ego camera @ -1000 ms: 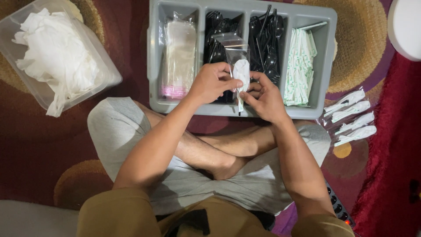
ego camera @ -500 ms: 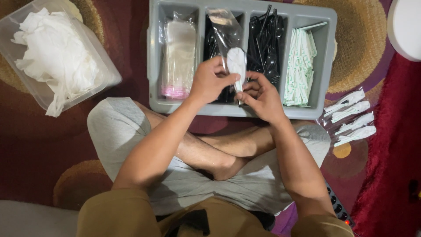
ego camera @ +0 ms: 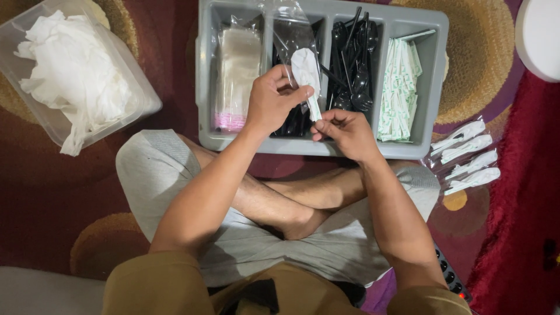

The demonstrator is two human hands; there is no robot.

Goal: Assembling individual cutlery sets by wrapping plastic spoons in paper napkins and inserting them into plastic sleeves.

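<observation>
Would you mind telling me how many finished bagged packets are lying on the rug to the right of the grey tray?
4 bagged packets, stacked in a column on the rug right of the grey tray: top, second, third, bottom. Any beyond the frame edge would be hidden.

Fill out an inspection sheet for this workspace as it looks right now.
Surface: patterned maroon rug; person sits cross-legged.
Job's things: clear bag with white folded piece going in; grey divided tray holds clear bags, black cutlery, paper-wrapped sticks.
Clutter: clear tub of white tissue; four packed sets at right.
Grippers: left hand pinches the bag; right hand grips the piece's lower end.
Cables: nothing seen.
Surroundings: white round object, red fabric.
</observation>
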